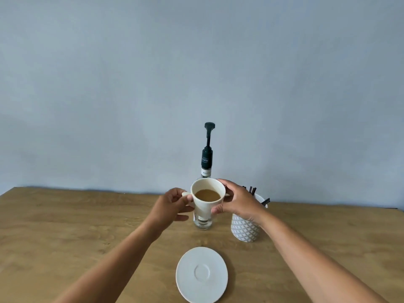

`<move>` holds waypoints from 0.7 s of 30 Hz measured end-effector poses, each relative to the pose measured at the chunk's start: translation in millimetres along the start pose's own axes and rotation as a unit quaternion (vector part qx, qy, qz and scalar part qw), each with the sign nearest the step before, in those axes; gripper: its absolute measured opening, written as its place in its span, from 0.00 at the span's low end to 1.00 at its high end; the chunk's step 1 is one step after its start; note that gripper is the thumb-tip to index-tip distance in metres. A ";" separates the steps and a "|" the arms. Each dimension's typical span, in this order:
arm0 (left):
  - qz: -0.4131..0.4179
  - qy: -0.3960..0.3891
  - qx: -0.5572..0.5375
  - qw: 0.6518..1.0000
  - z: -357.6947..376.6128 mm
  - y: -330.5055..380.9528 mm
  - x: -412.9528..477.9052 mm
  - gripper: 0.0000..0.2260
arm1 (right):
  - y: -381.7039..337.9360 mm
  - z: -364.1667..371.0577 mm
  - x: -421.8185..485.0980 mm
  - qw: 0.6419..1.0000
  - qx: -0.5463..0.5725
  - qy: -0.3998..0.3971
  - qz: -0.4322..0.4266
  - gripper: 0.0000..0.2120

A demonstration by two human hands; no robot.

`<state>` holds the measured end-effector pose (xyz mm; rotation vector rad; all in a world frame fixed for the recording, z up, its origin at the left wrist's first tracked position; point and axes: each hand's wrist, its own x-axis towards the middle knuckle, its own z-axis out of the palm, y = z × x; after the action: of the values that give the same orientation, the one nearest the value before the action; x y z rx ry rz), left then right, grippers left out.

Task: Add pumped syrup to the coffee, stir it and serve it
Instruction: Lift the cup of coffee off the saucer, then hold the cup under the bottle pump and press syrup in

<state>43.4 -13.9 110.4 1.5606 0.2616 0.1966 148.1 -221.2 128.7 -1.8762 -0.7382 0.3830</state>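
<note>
One cup [205, 209] upright, handle [185, 194] leftward | left hand [169, 206] fingers pinch handle | right hand [238, 202] fingers wrap wall

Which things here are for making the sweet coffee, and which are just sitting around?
For the job: cup of coffee, gripped by the left hand and right hand; syrup bottle with its pump; black stirrers in the patterned holder; saucer, for serving.

Just there: wooden table; grey wall.
</note>
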 end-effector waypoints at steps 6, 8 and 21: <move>0.005 -0.020 -0.063 0.998 -0.5 38.2 11.2 0.08 | -31.6 -19.8 16.6 0.999 0.022 -0.020 -0.022 0.36; 0.008 -0.015 -0.083 0.996 0.0 47.8 13.9 0.07 | -42.1 -26.3 21.7 0.999 0.016 -0.018 -0.028 0.35; 0.032 0.019 -0.132 0.991 6.7 76.6 31.3 0.08 | -119.7 -69.7 65.6 0.985 -0.020 0.160 -0.056 0.19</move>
<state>78.5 -11.0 185.6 1.3040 0.2060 0.2991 199.8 -195.6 270.7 -1.8659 -0.6316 -0.0081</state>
